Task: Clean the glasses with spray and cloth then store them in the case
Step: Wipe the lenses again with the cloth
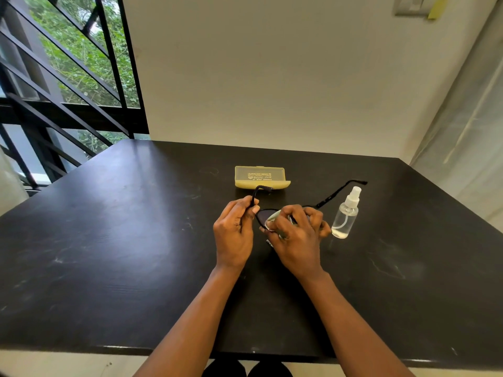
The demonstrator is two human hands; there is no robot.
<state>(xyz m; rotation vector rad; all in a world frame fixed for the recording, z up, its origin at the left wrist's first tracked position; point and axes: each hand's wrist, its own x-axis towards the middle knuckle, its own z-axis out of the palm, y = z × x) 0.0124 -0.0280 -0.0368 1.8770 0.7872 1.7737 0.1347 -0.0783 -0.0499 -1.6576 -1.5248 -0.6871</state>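
Black-framed glasses (263,214) are held above the dark table (122,240), their arms unfolded and pointing away from me. My left hand (234,232) pinches the left arm near its hinge. My right hand (296,235) grips a pale cloth (272,221) bunched over the lens area; most of the cloth and the right lens are hidden under my fingers. The right arm of the glasses (340,190) sticks out toward the spray bottle. A closed yellow case (260,177) lies just beyond my hands. A clear spray bottle (346,213) stands upright to the right of my right hand.
The table backs onto a plain wall, with its near edge just in front of me. A black window grille stands off the table's left side and a pale curtain hangs at the right.
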